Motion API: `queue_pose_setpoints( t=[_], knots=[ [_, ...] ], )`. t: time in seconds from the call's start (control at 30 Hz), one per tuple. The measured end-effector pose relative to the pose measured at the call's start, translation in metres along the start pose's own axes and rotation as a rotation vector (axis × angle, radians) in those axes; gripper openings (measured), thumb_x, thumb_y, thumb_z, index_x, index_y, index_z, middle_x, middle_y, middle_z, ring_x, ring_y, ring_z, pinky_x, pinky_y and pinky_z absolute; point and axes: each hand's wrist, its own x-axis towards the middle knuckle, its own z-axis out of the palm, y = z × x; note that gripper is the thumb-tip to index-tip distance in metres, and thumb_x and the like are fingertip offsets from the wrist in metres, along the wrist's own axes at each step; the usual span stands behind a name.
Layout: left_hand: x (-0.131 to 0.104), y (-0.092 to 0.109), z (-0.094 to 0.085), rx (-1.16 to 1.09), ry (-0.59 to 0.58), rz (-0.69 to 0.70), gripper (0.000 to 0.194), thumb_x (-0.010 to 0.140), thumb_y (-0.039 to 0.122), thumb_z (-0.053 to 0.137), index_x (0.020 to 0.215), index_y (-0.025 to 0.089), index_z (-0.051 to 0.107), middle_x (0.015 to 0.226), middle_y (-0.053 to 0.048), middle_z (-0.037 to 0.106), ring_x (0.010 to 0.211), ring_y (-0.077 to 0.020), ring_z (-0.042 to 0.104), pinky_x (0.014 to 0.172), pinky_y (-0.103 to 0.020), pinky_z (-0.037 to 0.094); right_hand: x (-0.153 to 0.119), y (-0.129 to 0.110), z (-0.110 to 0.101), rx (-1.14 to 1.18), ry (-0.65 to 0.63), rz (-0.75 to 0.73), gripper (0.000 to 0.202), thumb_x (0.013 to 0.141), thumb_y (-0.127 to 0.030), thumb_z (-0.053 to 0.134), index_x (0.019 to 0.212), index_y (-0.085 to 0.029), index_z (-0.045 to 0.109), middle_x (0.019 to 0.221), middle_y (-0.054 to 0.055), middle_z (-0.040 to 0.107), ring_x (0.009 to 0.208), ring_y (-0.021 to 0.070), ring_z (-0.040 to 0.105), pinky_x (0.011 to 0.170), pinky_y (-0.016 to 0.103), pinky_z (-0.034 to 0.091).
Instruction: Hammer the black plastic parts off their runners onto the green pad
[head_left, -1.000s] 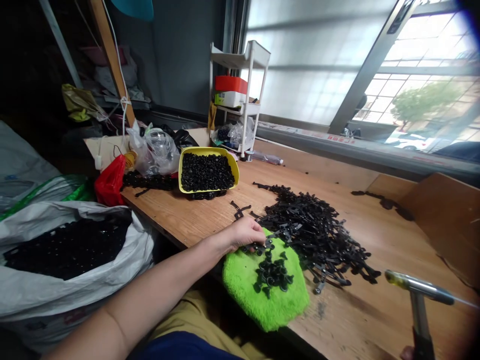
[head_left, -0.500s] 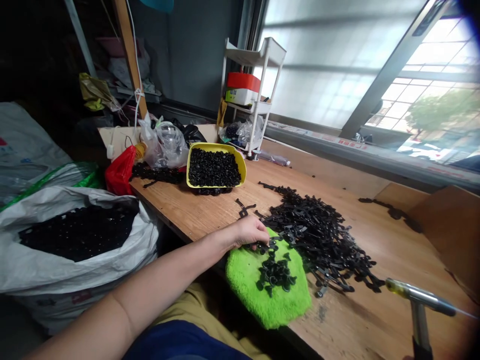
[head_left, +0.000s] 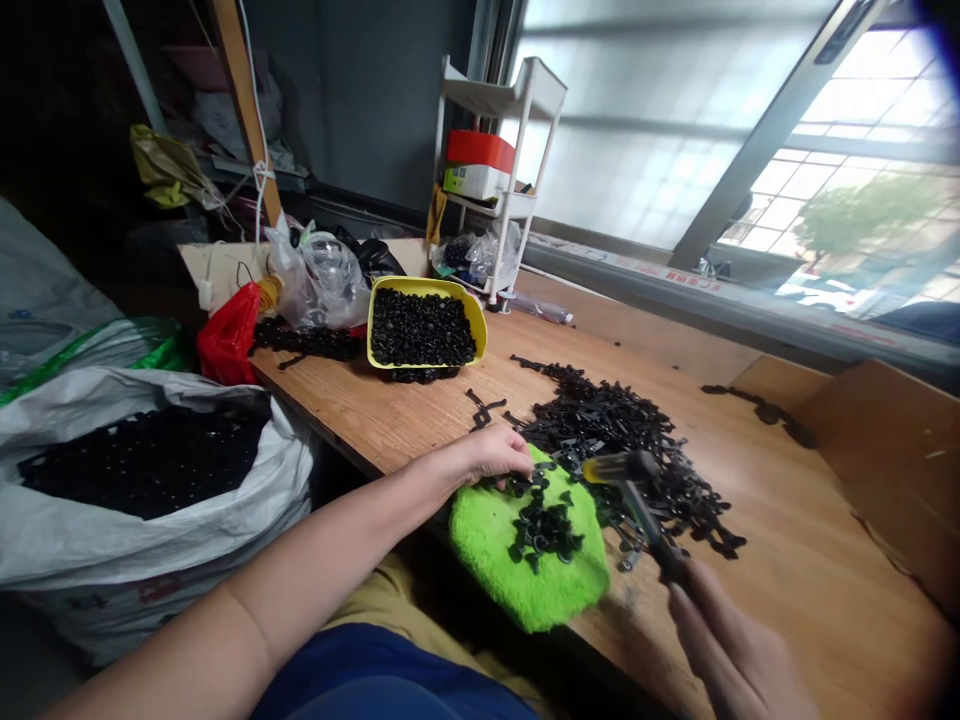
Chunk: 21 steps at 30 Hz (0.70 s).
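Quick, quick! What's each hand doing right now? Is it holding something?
Left hand: closed, pinching a small black piece at the fuzzy green cloth.
Right hand: closed, holding a hammer.

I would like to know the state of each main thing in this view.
Left hand: bent onto black parts, grip partly hidden
Right hand: gripping the hammer
Hammer: held up, blurred
Green cloth: lying under small black pieces
Black strips: heaped loosely
Yellow tub: open, well filled
White sack: open, dark contents visible
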Motion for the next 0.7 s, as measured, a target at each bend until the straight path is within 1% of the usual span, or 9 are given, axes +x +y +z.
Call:
queue_pose_setpoints(
  t=[0.03,0.07,0.13,0.23,0.4,0.53,0.63,0.7],
  knots=[
    [-0.001,0.002,0.0,0.005,0.002,-0.01,0.003,0.056,0.014,0.057,0.058,0.011,0.058,0.048,0.003,0.051,0.04,-0.0048,0.042,0.033,-0.014,0.034,0.008,-0.011,0.0,-0.035,-0.037,-0.038,0.043,0.086,-0.056,0.037,0.113,-0.024,0.048,0.105,0.007,0.055,0.095,0.0256,0.051,0.072,0.028,0.043],
    [-0.001,0.003,0.0,0.008,-0.002,-0.018,0.003,0.056,0.013,0.057,0.058,0.011,0.058,0.047,0.003,0.051,0.039,-0.0048,0.042,0.033,-0.015,0.034,0.014,-0.02,0.001,-0.078,-0.077,-0.058,0.041,0.087,-0.056,0.035,0.107,-0.025,0.051,0.095,0.006,0.058,0.088,0.0247,0.053,0.068,0.027,0.042],
    [-0.001,0.005,0.0,0.007,-0.018,-0.028,0.001,0.056,0.013,0.057,0.056,0.011,0.057,0.047,0.003,0.051,0.038,-0.0047,0.042,0.033,-0.015,0.034,0.019,-0.034,0.003,-0.11,-0.067,-0.056,0.038,0.089,-0.056,0.031,0.105,-0.026,0.05,0.083,0.003,0.058,0.077,0.0224,0.055,0.063,0.026,0.041],
    [0.0,0.005,0.0,0.001,-0.03,-0.031,0.002,0.056,0.012,0.056,0.054,0.012,0.056,0.046,0.003,0.05,0.038,-0.0051,0.042,0.033,-0.015,0.033,0.018,-0.047,0.006,-0.148,0.011,-0.033,0.034,0.092,-0.052,0.027,0.107,-0.027,0.044,0.074,0.0,0.054,0.067,0.0198,0.053,0.061,0.026,0.039],
    [0.002,0.001,0.001,-0.014,-0.017,-0.017,0.002,0.056,0.012,0.056,0.057,0.012,0.055,0.045,0.004,0.049,0.037,-0.0043,0.041,0.032,-0.013,0.031,0.017,-0.053,0.008,-0.27,0.005,-0.075,0.037,0.09,-0.053,0.026,0.1,-0.027,0.05,0.061,0.001,0.05,0.054,0.0227,0.05,0.047,0.027,0.033],
    [0.003,-0.005,0.002,-0.038,0.005,0.029,0.005,0.056,0.013,0.059,0.059,0.013,0.054,0.045,0.005,0.049,0.036,-0.0047,0.039,0.032,-0.014,0.03,0.014,-0.06,0.008,-0.258,0.057,-0.097,0.029,0.093,-0.046,0.023,0.102,-0.027,0.043,0.064,-0.001,0.05,0.054,0.0197,0.049,0.05,0.026,0.036],
    [0.002,-0.005,0.003,-0.036,0.025,0.028,0.007,0.057,0.014,0.059,0.061,0.013,0.054,0.046,0.005,0.048,0.036,-0.0046,0.039,0.032,-0.014,0.029,0.012,-0.063,0.01,-0.343,0.046,-0.12,0.033,0.094,-0.044,0.02,0.104,-0.027,0.047,0.062,0.0,0.05,0.055,0.0222,0.051,0.047,0.027,0.034],
    [0.001,-0.004,0.003,-0.031,0.038,0.02,0.007,0.057,0.014,0.059,0.061,0.014,0.053,0.046,0.006,0.047,0.035,-0.0042,0.038,0.031,-0.014,0.028,0.012,-0.059,0.011,-0.362,0.073,-0.126,0.034,0.094,-0.044,0.022,0.108,-0.026,0.047,0.067,0.002,0.053,0.058,0.023,0.053,0.048,0.027,0.035]
  ],
)
